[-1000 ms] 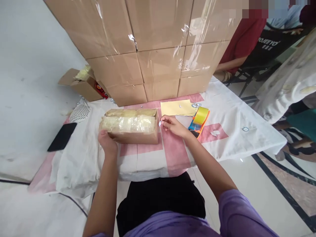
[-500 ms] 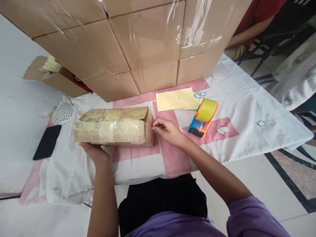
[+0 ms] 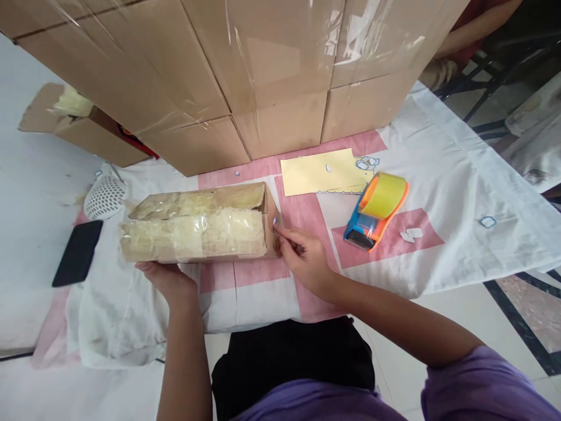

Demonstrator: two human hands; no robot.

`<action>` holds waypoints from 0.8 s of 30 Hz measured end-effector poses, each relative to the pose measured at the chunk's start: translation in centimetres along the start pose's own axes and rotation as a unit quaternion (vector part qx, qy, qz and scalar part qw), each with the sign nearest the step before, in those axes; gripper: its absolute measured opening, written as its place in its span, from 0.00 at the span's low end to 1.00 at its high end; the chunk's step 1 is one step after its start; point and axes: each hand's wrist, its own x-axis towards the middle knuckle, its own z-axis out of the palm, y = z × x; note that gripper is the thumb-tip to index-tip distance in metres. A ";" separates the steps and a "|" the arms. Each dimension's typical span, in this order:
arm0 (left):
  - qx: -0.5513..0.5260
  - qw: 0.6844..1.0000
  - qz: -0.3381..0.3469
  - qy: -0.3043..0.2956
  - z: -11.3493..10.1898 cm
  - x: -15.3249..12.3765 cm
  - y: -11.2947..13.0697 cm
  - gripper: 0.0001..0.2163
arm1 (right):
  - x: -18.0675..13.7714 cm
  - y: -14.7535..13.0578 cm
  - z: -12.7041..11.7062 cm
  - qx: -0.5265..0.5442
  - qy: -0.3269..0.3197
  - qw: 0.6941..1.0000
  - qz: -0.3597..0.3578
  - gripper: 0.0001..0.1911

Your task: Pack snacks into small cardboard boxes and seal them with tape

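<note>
Two hands work on one long brown box wrapped in shiny clear tape. It lies on the cloth near its front edge. The left hand cups the box's near side. The right hand presses fingertips on a small white sticker at the box's end. An orange tape roller sits nearby.
</note>
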 end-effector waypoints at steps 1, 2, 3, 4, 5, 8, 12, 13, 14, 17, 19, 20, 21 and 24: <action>-0.023 1.000 0.006 0.011 0.0 -0.1 0.0 0.44 | -0.3 0.1 0.1 0.000 -0.011 1.000 -0.019 0.18; -0.041 0.999 0.009 0.018 0.0 -0.2 -0.1 0.42 | -0.5 0.1 0.3 -0.002 -0.027 0.999 -0.033 0.19; -0.053 0.998 0.010 0.020 0.1 -0.3 0.0 0.39 | -0.7 0.1 0.4 -0.004 -0.045 0.998 -0.041 0.21; -0.058 0.998 0.007 0.015 0.2 -0.3 0.0 0.37 | -0.8 0.1 0.4 -0.005 -0.060 0.997 -0.042 0.21; -0.058 0.998 0.006 0.012 0.3 -0.3 0.2 0.36 | -0.9 0.0 0.5 -0.002 -0.070 0.997 -0.036 0.22; -0.036 0.999 0.013 0.018 0.7 -0.2 0.8 0.36 | -1.1 -0.1 0.6 0.034 -0.056 0.998 0.019 0.24; -0.028 0.999 0.022 0.020 0.9 -0.1 1.3 0.37 | -0.9 0.0 0.7 0.092 -0.044 0.987 0.123 0.27; -0.032 0.999 0.024 0.010 0.9 -0.1 1.2 0.36 | -0.8 0.0 0.7 0.097 -0.050 0.985 0.137 0.27; -0.034 0.999 0.027 0.002 0.8 0.0 1.1 0.36 | -0.7 0.1 0.7 0.098 -0.055 0.983 0.146 0.27; -0.027 0.999 0.034 -0.001 0.6 -0.1 0.7 0.36 | -0.6 0.0 0.7 0.097 -0.068 0.981 0.154 0.28; -0.032 0.999 0.034 0.005 0.6 -0.2 0.7 0.34 | -0.6 -0.2 0.7 0.098 -0.072 0.980 0.158 0.29; -0.036 0.999 0.034 0.007 0.6 -0.3 0.7 0.32 | -0.7 -0.3 0.7 0.099 -0.072 0.979 0.162 0.30; -0.039 0.999 0.034 0.010 0.7 -0.3 0.8 0.32 | -0.8 -0.4 0.7 0.103 -0.069 0.978 0.166 0.31; -0.030 0.999 0.037 0.020 0.8 -0.4 0.9 0.32 | -0.8 -0.5 0.7 0.124 -0.049 0.978 0.163 0.32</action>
